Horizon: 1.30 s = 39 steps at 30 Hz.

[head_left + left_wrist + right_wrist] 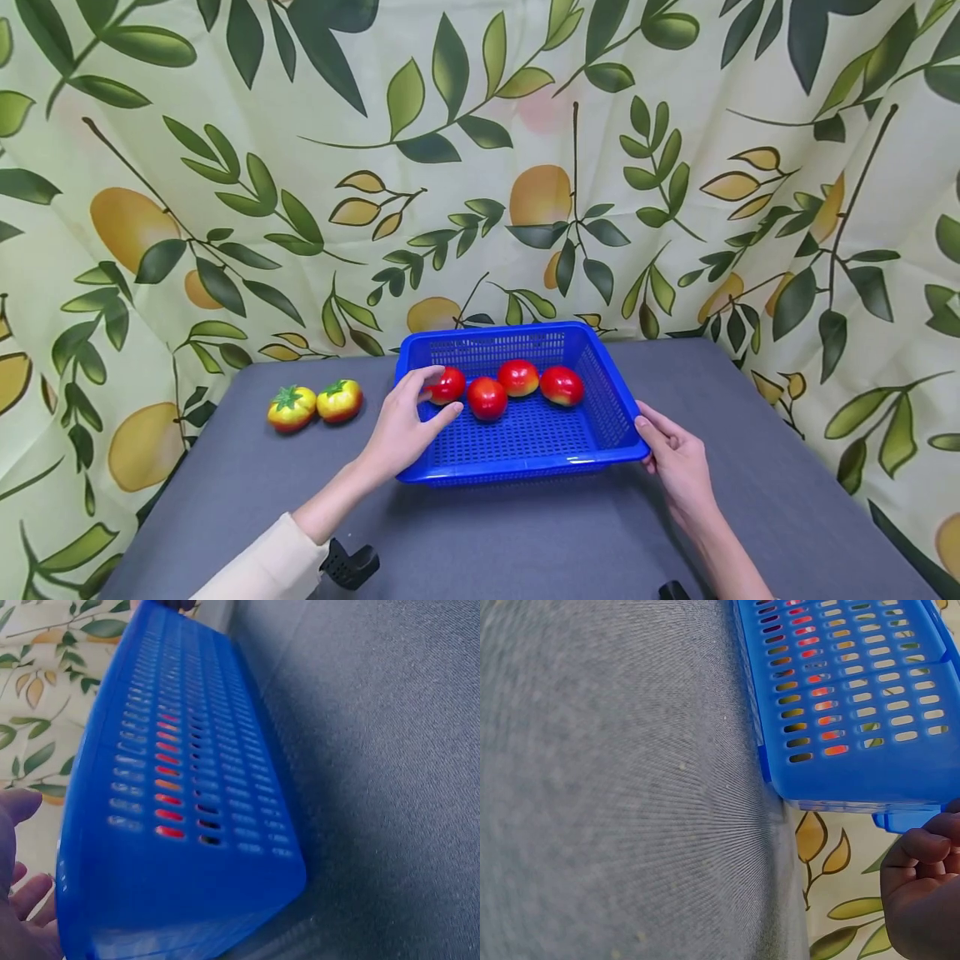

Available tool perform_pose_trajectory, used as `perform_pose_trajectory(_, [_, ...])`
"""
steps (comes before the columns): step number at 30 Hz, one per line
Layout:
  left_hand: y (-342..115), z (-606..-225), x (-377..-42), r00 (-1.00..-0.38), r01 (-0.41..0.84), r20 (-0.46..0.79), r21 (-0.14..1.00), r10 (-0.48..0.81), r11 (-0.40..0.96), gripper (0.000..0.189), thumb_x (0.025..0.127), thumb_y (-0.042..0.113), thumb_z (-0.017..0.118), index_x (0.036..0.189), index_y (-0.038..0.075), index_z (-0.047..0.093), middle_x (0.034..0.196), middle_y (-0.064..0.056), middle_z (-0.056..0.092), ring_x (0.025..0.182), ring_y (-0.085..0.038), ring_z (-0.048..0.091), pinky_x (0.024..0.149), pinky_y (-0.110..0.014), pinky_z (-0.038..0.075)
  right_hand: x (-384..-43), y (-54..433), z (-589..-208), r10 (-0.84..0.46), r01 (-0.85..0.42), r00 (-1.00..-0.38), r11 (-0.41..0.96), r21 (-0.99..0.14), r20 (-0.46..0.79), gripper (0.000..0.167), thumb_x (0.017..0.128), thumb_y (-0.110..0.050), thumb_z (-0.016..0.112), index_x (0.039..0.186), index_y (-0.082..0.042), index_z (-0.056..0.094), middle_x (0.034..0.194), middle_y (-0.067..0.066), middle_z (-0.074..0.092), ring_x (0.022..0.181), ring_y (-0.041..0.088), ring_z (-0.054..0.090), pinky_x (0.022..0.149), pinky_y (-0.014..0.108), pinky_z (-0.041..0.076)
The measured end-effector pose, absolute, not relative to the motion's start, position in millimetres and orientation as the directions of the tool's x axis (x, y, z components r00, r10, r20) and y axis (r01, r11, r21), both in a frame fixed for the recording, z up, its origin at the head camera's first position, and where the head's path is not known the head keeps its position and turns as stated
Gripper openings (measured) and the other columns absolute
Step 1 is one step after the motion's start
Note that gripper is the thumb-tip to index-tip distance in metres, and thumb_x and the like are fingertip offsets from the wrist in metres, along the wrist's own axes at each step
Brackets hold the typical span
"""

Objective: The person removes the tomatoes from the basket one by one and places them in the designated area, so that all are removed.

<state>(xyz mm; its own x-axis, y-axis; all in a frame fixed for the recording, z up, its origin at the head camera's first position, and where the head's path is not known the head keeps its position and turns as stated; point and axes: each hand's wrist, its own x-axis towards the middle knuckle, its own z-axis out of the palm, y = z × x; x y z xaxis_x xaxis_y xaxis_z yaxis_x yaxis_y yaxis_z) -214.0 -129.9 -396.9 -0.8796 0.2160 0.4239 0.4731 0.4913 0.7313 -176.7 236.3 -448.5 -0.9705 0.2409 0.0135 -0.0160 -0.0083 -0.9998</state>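
Observation:
A blue plastic basket [510, 462] with slotted walls holds several shiny red tomato-like fruits [487, 398], some with a yellowish patch. My left hand [401, 427] reaches over the basket's left rim, thumb and fingers spread beside the leftmost red fruit [450, 384]; whether the fingertips touch it I cannot tell. In the left wrist view, the fingers [31, 894] stand apart beside the basket wall [157, 885]. At the right front corner, my right hand [678, 467] pinches the basket rim between thumb and fingers. Curled fingers [922, 851] show at that corner in the right wrist view.
Two yellow-and-red fruits with green leafy tops, one at the far left [292, 408] and one beside it [340, 402], sit on the grey table [525, 542]. Behind the table hangs a leaf-patterned cloth [465, 183]. A black device part [351, 565] shows by the left sleeve.

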Motion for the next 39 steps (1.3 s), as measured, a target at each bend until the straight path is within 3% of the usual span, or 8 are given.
perform_pose_trajectory(9, [-111.2,-403.9,-227.2,-0.935,0.344,0.237,0.789,0.263,0.509,0.083,0.085,0.043,0.075,0.149,0.012,0.032,0.140,-0.011,0.048,0.124,-0.025,0.051,0.097,-0.045,0.047,-174.8,237.8,-446.4,0.273,-0.035,-0.962,-0.026,-0.999,0.027,0.057,0.096,-0.029,0.066,0.139,0.004,0.051,0.068,-0.002,0.061,0.051,0.005,0.048,0.047,0.018,0.043])
perform_pose_trajectory(19, [-112.2,-402.4,-251.8,-0.943,0.311,0.204,0.821,0.263,0.479,0.085,0.080,0.046,0.080,0.148,0.016,0.039,0.143,-0.009,0.050,0.126,-0.027,0.050,0.099,-0.048,0.045,-176.2,235.8,-448.6,0.261,-0.017,-0.965,-0.020,-1.000,0.011,0.058,0.096,-0.030,0.066,0.140,0.004,0.051,0.073,-0.001,0.064,0.052,0.005,0.049,0.048,0.019,0.043])
perform_pose_trajectory(31, [-98.6,-416.9,-270.4,-0.916,0.311,0.123,0.820,0.382,0.481,0.093,0.077,0.035,0.085,0.151,0.010,0.036,0.148,-0.013,0.045,0.133,-0.030,0.044,0.103,-0.050,0.040,-178.0,232.9,-447.6,0.251,-0.024,-0.968,-0.019,-1.000,0.018,0.056,0.096,-0.029,0.066,0.139,0.004,0.051,0.068,-0.001,0.062,0.051,0.006,0.049,0.047,0.018,0.043])
perform_pose_trajectory(39, [-95.3,-420.6,-276.4,-0.914,0.309,0.107,0.808,0.392,0.501,0.090,0.079,0.028,0.084,0.151,0.004,0.035,0.148,-0.015,0.044,0.134,-0.031,0.043,0.104,-0.050,0.040,-179.5,234.6,-448.2,0.261,-0.031,-0.965,-0.018,-0.999,0.025,0.056,0.096,-0.029,0.066,0.139,0.004,0.052,0.068,-0.002,0.062,0.051,0.005,0.049,0.047,0.019,0.043])
